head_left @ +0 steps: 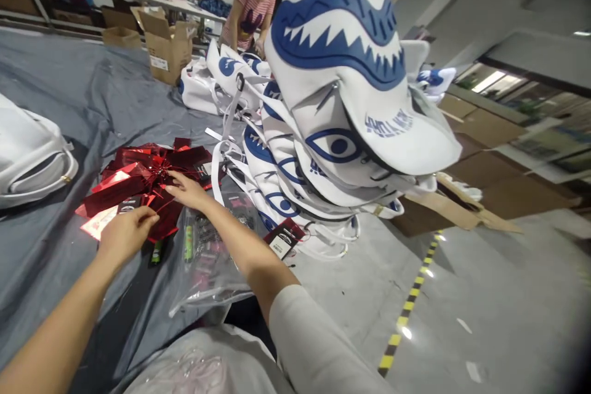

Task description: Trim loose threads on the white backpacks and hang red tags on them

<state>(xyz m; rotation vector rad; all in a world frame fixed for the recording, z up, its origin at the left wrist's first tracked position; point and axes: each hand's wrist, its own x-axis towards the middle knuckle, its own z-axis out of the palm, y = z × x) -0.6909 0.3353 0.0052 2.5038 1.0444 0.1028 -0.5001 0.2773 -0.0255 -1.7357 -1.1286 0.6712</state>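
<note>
A fanned pile of shiny red hang tags lies on the grey cloth, their strings gathered at the middle. My left hand is at the pile's near edge, fingers curled and pinched together beside a dark tag; what they hold, if anything, is hidden. Over the pile's right side reaches my right hand, fingers stretched out and apart near the strings. Under my right forearm is a clear plastic bag of small items. To the right rises a stack of white shark-face bags, with one red tag hanging low on it.
Another white bag sits at the left on the grey cloth. An open cardboard box stands farther back. Behind the stack a person in a striped shirt works. Yellow-black tape marks the floor at right.
</note>
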